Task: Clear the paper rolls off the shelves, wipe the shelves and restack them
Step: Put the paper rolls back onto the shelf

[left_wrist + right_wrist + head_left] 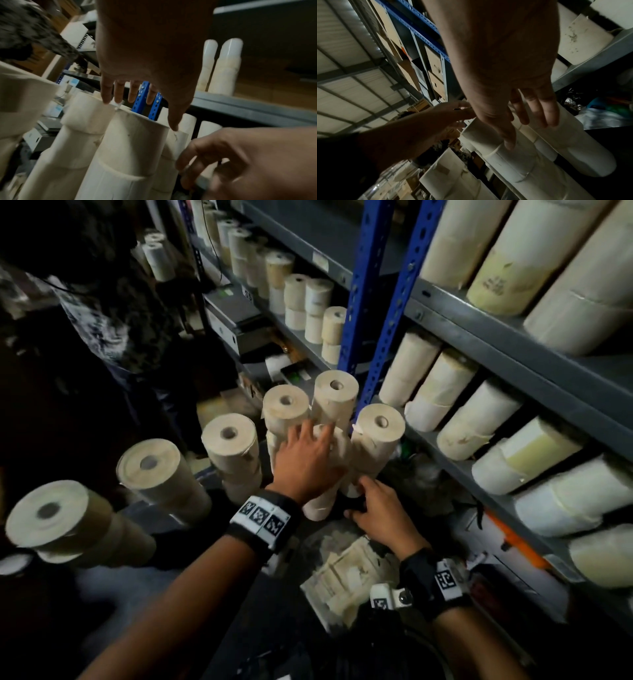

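Our left hand (305,460) lies flat w/ straight fingers on top of a short stack of paper rolls (325,474) standing on the floor. Our right hand (380,511) touches the bottom of the stacks, fingers loose, gripping nothing. More rolls (479,419) lie on the shelves (513,337) to the right.

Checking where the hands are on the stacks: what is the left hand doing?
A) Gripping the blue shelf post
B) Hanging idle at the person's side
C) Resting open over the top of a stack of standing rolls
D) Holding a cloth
C: the left hand lies with fingers spread over the upright stack, its fingertips at the stack's top.
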